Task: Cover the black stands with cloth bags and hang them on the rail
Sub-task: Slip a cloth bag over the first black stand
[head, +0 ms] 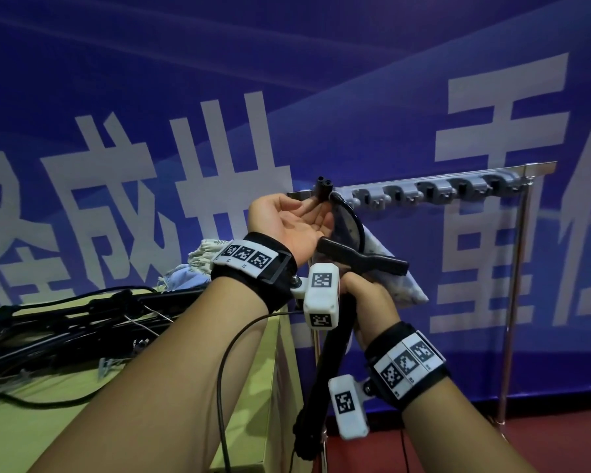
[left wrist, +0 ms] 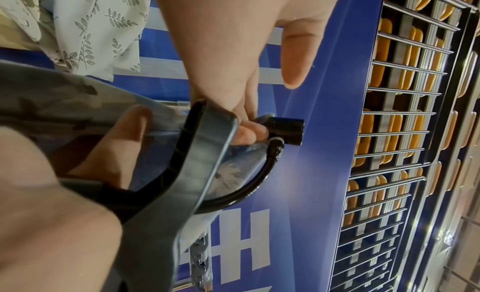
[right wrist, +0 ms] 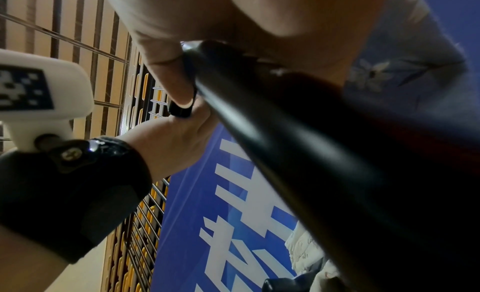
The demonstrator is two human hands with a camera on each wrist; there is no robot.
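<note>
Blue banner fabric [head: 389, 80] printed with large white characters filled the background behind everything. In front of it, on the right, stood a chrome rail [head: 420, 180] on thin metal legs, carrying a row of grey clips [head: 437, 192] along its top bar. To the left sat a yellow-green bench [head: 82, 421] with a heap of black stands [head: 58, 322] and cables lying across it; at its far edge lay crumpled cloth bags [head: 198, 264], one pale with a leaf print.

Between bench and rail the person held one black stand [head: 328, 363] upright near the rail's left end. A pale blue flowered cloth bag [head: 406, 285] hung around its upper part, and a flat black bracket [head: 362, 259] stuck out sideways just below the left hand. The right hand [head: 365, 302] was clenched around the stand's shaft just under that bracket, with the bag's fabric lying against it. The left hand [head: 290, 221], palm turned up, pinched the stand's top below the small black cylindrical head [head: 323, 187], fingertips [left wrist: 249, 134] pressed against it while the thumb stood free. A thin curved black cable [head: 355, 223] looped down from beside the head over the bag. The head sat level with the rail's left end, close to the first clip; whether it touched the rail could not be told.
</note>
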